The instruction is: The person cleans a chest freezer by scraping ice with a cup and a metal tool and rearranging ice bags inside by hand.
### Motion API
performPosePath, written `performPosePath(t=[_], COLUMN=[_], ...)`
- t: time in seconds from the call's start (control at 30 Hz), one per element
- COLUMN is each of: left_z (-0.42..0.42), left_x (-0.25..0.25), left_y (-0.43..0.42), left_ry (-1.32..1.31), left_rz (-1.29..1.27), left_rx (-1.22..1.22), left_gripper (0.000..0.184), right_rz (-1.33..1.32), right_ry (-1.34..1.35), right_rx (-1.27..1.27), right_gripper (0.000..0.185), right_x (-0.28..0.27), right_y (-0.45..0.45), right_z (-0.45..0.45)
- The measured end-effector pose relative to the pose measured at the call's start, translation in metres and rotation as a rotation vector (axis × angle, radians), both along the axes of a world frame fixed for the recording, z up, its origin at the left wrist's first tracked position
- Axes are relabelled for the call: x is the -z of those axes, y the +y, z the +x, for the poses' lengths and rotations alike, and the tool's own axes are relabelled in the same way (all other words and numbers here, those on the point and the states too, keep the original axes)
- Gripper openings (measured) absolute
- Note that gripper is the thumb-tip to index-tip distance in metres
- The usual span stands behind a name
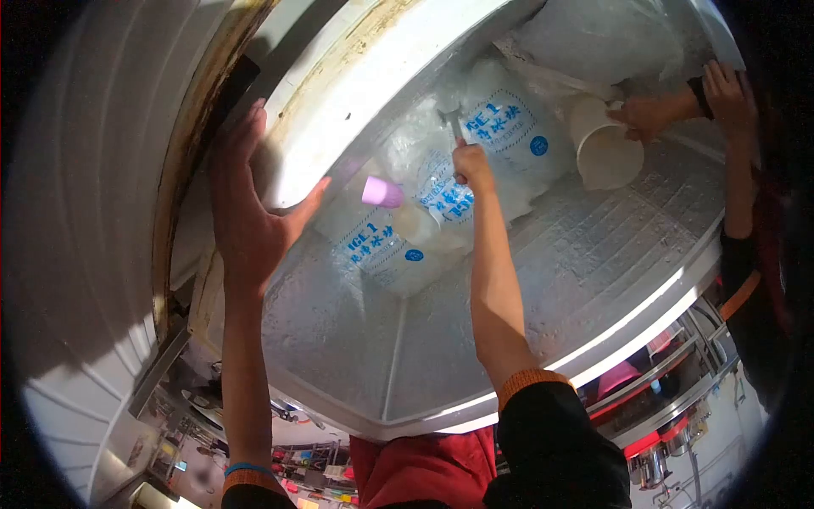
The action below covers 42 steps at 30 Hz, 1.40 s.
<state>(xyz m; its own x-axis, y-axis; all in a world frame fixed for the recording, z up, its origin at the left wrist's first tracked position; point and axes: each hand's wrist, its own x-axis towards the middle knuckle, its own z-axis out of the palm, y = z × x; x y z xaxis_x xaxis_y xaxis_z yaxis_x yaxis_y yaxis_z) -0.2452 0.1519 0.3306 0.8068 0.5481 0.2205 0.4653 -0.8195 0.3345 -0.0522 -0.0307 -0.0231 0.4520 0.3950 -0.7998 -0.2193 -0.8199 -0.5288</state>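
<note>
My left hand [254,191] is open, fingers and thumb spread against the white edge [318,81] of an ice chest. Inside the chest, my right hand [474,165] is closed just above printed plastic ice bags [500,127]. A thin greyish piece shows past its fingers, but its kind is unclear. Left of this hand, a purple cup [381,192] lies tipped over on the bags. Beside it is a whitish, cup-like container [415,224], partly blending with the plastic.
At the right, another person's hand [649,117] grips a white jug [610,154] tilted over the chest. That person's second hand [729,97] is near the far right rim. The metal chest wall [339,339] curves around the bags. Shelves with goods stand below.
</note>
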Motion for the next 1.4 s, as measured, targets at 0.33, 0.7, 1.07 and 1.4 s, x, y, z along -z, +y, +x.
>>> performPosePath(t=[0.33,0.7,1.07,1.4], left_z=[-0.003,-0.002,-0.011,-0.006], left_x=[-0.008,-0.023,-0.012,-0.016], left_y=[-0.002,-0.012,-0.005,-0.006], left_ry=[-0.018,0.037,0.029,0.022], left_rz=[0.019,-0.001,-0.015,-0.066], left_rx=[0.01,-0.084,-0.038,-0.065], left_gripper=[0.09,0.085,0.088,0.087], right_rz=[-0.023,-0.037,0.232,0.243], right_ry=[-0.246,-0.388,-0.761,-1.021], right_rx=[-0.087,-0.207,0.342,0.312], right_gripper=[0.059,0.058,0.066,0.067], right_x=[-0.03,-0.038,-0.024,-0.083], right_y=[0.01,-0.012,-0.019,-0.014], right_z=[0.037,0.026,-0.004,0.025])
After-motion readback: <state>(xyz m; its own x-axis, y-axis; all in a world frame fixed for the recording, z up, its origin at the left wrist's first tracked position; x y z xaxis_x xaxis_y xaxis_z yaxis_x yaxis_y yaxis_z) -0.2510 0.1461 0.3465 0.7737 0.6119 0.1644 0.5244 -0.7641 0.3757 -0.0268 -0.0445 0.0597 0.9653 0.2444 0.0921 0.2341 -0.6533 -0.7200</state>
